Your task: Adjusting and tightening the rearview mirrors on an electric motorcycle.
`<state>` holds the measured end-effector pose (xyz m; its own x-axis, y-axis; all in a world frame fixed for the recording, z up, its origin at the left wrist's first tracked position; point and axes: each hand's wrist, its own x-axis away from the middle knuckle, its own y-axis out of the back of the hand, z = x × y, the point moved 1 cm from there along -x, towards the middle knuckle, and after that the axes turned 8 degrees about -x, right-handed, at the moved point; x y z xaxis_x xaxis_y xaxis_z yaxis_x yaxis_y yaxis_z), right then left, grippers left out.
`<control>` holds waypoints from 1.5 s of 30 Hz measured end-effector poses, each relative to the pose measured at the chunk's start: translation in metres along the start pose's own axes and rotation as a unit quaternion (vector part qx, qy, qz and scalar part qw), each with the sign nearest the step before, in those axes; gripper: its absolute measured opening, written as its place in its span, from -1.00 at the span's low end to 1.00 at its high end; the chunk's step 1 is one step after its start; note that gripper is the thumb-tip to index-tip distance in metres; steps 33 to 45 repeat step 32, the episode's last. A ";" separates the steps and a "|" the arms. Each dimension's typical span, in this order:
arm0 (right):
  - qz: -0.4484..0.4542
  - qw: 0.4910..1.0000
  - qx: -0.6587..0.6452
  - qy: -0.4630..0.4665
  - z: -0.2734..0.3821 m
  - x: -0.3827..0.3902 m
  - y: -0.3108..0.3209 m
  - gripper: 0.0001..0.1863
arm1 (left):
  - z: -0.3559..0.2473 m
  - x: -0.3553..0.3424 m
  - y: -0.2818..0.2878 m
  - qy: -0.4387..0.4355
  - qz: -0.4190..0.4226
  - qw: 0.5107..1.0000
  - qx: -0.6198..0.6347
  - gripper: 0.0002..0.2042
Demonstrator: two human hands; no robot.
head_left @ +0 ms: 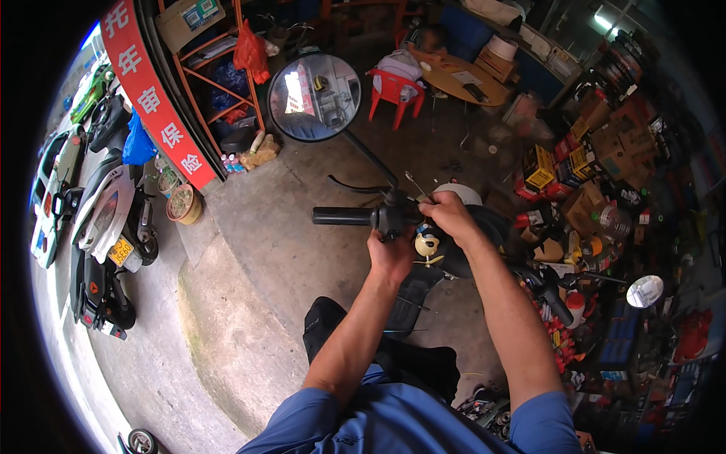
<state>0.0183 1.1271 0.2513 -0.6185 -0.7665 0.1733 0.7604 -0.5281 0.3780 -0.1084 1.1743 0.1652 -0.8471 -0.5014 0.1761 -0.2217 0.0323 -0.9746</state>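
My left hand is closed around the underside of the black switch housing on a scooter's left handlebar; its fingertips are hidden. Just right of it, my right hand pinches a slim metal tool, perhaps a wrench, whose shiny end points up and left. A black rubber grip extends left from the housing, with the brake lever beyond it. The round mirror rises on its stalk. Below my hands sits a small cream-coloured figure with a propeller-like yellow part.
Stacked boxes and loose parts crowd the right side. The scooter's other mirror sticks out there. A red plastic chair and a round wooden table stand at the back. Parked scooters and a potted plant are on the left.
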 end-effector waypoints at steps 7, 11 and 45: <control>-0.026 0.999 0.043 -0.008 0.001 0.001 -0.002 -0.79 | 0.001 0.007 -0.016 -0.022 -0.027 0.999 -0.015 -0.54; -0.029 0.998 0.047 0.011 -0.003 0.000 -0.006 -0.78 | -0.002 0.005 -0.008 -0.045 -0.026 0.999 -0.008 -0.56; -0.049 0.997 0.061 0.000 -0.004 0.001 -0.008 -0.75 | 0.000 0.001 -0.001 -0.017 -0.016 1.000 -0.002 -0.60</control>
